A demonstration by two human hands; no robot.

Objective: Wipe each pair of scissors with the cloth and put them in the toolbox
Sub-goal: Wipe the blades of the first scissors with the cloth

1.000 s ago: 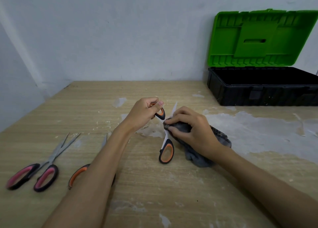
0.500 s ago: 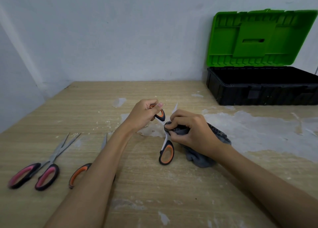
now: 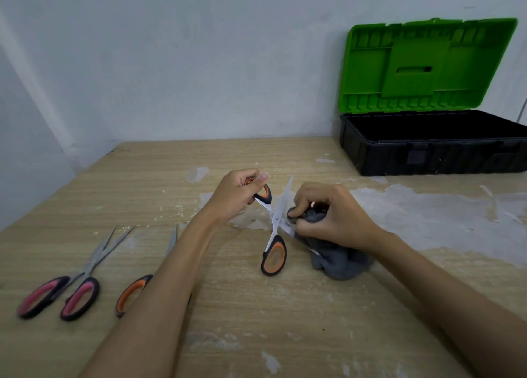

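Head view: left hand grips orange scissors, right hand pinches cloth hiding one blade

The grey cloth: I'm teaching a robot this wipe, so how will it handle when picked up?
The grey cloth looks floppy: it bunches in folds under the right hand. Probably light, and unlikely to slide on the table.

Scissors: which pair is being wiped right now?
The orange-handled scissors held open between left hand and right hand, blade in the grey cloth; the others lie untouched.
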